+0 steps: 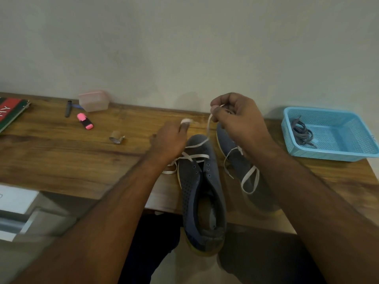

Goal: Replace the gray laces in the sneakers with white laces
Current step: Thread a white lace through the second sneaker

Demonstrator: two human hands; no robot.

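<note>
Two grey-blue sneakers stand on the wooden table [61, 152], toes towards the wall. The left sneaker [202, 193] has a white lace [194, 156] crossed through its front eyelets only. My right hand [235, 117] is raised above the toes and pinches one end of that lace, pulling it up taut. My left hand [170, 140] rests at the sneaker's left front, fingers closed on the lace's other side; a bandaged fingertip shows. The right sneaker [242, 167] lies partly under my right forearm with a loose white lace [249, 181] on it. Grey laces [302, 133] lie in a blue basket [344, 152].
On the table's left part lie a pink highlighter [85, 121], a dark pen [68, 108], a small clear plastic box [93, 100], a cardboard tape core [116, 137] and a book [10, 111] at the far left. The wall runs along the table's back edge.
</note>
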